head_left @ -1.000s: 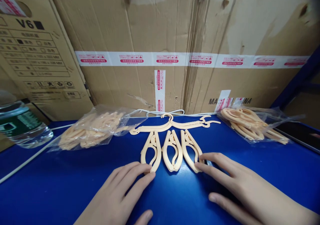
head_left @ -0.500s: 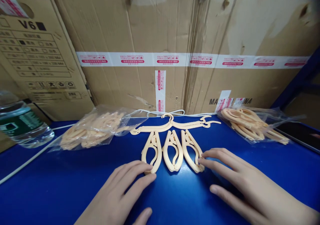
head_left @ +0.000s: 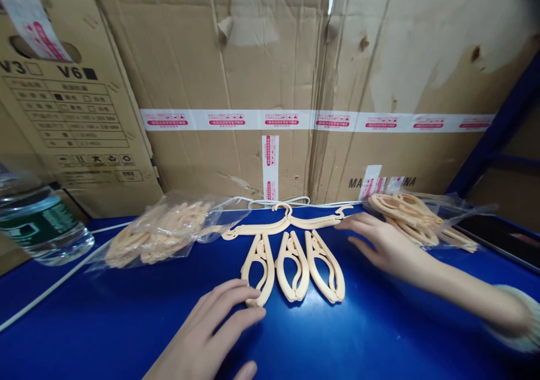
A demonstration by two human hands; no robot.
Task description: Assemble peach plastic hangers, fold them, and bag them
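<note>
Three folded beige plastic hangers lie in a row on the blue table (head_left: pixel 169 312): a left one (head_left: pixel 266 278), a middle one (head_left: pixel 300 256) and a right one (head_left: pixel 337 267). Behind them an unfolded hanger (head_left: pixel 261 228) lies with its hook toward the cardboard. The fingertips of my left hand (head_left: pixel 215 323) rest on the lower end of the left folded hanger, fingers spread. My right hand (head_left: pixel 379 242) reaches to the right end of the unfolded hanger, its fingers stretched out and covering part of that end. Whether it touches the hanger I cannot tell.
A clear bag of hangers (head_left: pixel 164 236) lies at the left, another bag of hangers (head_left: pixel 409 211) at the right. A water bottle (head_left: pixel 42 222) stands far left, and a dark phone-like device (head_left: pixel 502 239) lies far right. Large cardboard (head_left: pixel 236 160) stands behind, with a white cable (head_left: pixel 50 287) along the table.
My right hand has left the right folded hanger and moved up to the unfolded hanger's right end. My left hand stays at the left folded hanger. The view has tilted slightly upward.
</note>
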